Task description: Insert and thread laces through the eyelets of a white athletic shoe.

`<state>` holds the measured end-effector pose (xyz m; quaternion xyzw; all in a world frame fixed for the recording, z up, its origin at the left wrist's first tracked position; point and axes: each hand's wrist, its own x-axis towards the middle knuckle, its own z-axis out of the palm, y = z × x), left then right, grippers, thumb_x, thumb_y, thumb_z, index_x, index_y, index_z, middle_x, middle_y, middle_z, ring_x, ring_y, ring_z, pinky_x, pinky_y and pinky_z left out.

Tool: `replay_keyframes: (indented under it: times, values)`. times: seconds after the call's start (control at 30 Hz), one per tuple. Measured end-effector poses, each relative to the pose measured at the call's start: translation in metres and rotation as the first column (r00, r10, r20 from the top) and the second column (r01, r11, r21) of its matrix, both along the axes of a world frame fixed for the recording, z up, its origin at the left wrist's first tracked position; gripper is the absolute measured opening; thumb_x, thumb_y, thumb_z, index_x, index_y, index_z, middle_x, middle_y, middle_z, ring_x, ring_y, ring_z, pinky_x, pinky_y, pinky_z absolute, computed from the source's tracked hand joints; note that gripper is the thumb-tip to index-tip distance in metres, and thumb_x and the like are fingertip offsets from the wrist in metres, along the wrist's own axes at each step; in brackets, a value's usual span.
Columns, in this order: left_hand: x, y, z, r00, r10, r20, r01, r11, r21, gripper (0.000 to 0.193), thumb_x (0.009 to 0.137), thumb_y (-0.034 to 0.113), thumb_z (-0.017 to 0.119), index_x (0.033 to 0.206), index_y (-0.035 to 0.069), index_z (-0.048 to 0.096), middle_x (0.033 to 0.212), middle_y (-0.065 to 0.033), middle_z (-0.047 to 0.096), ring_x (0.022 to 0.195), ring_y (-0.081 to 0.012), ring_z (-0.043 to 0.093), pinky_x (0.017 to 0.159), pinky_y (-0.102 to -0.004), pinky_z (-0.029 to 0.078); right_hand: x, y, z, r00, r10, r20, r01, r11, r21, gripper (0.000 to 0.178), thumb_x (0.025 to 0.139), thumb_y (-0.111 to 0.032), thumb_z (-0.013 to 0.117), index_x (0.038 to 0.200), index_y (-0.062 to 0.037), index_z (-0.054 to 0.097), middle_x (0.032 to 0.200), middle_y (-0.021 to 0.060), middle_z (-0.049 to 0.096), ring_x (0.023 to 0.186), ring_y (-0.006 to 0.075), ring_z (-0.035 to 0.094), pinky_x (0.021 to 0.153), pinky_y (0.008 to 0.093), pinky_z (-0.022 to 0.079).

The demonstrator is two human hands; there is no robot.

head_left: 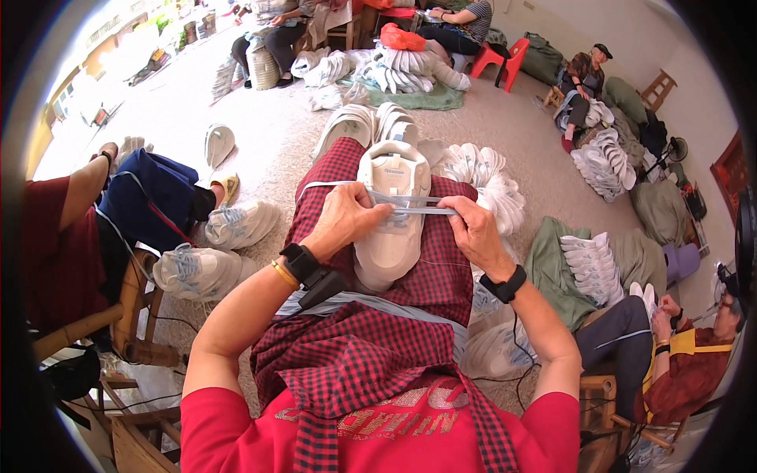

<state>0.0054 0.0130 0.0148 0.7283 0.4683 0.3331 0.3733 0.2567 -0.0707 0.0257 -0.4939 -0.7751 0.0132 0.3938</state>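
Note:
A white sneaker (386, 256) lies on my lap, over a red and black checked apron (315, 229). Pale grey-blue laces (410, 202) run across its upper part. My left hand (347, 217) is closed on the laces at the shoe's left side, thumb and fingers pinched. On the other side my right hand (475, 229) pinches the lace, which stretches between both hands above the shoe. One lace strand loops out to the left past my left hand. The fingertips partly hide where the lace enters the shoe.
White shoes (236, 225) pile up at left beside a seated person in dark red. Fanned white shoe pieces (481, 177) lie beyond my right knee. A green sack (556, 260) and stacked shoe uppers (591, 268) stand at right, near another seated worker. A red chair (501, 63) stands farther back.

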Motion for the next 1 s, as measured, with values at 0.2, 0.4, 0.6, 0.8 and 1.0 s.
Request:
replay_keyframes:
  times: [0.2,0.4,0.6,0.8,1.0]
  values:
    - [-0.004,-0.001,0.005,0.998,-0.054,0.021,0.054,0.998,-0.018,0.03,0.073,0.025,0.073,0.067,-0.002,0.06,0.063,-0.0114,0.063,0.06,-0.0195,0.061,0.058,-0.0342,0.05,0.012,0.001,0.0,0.998,0.046,0.046,-0.05,0.995,0.083,0.024,0.084,0.006,0.061,0.105,-0.0031,0.066,0.089,0.0125,0.067,0.073,0.0283,0.067,0.063,0.0346,0.053]
    - [-0.014,-0.005,0.014,0.997,0.082,-0.003,-0.079,0.964,0.255,0.02,0.077,0.017,0.072,0.077,0.0,0.062,0.067,-0.0067,0.06,0.061,-0.0152,0.057,0.058,-0.0314,0.047,0.001,0.005,-0.02,0.981,-0.036,-0.192,0.065,0.987,0.147,0.021,0.086,0.009,0.059,0.104,-0.0009,0.066,0.088,0.0127,0.064,0.073,0.0237,0.069,0.063,0.0345,0.055]
    - [-0.022,0.016,0.01,0.998,0.042,-0.042,0.005,0.646,0.763,0.011,0.084,0.006,0.066,0.089,-0.002,0.061,0.081,-0.0135,0.062,0.076,-0.027,0.063,0.075,-0.0378,0.052,-0.017,-0.002,-0.02,0.764,-0.112,-0.635,0.064,0.993,-0.098,0.011,0.095,0.004,0.056,0.103,0.0023,0.065,0.092,0.0079,0.065,0.08,0.0165,0.073,0.06,0.0266,0.058]
    - [-0.028,0.016,0.027,0.966,-0.136,-0.218,0.186,0.956,0.228,0.019,0.088,0.015,0.067,0.089,-0.004,0.068,0.076,-0.013,0.069,0.07,-0.0227,0.067,0.068,-0.0355,0.052,-0.011,0.005,-0.023,0.756,-0.076,-0.65,0.102,0.995,0.002,0.013,0.093,0.002,0.058,0.102,0.0025,0.068,0.096,0.006,0.065,0.079,0.0148,0.073,0.048,0.0211,0.054]
    - [-0.044,0.031,0.028,0.961,-0.232,-0.15,0.257,0.949,0.182,0.03,0.087,0.026,0.068,0.082,-0.003,0.071,0.07,-0.0061,0.067,0.065,-0.0112,0.058,0.064,-0.0305,0.049,0.003,0.006,-0.022,0.666,-0.226,-0.711,0.102,0.972,-0.214,0.015,0.093,-0.006,0.061,0.103,0.0028,0.068,0.083,0.0074,0.07,0.071,0.0122,0.07,0.044,0.0221,0.053]
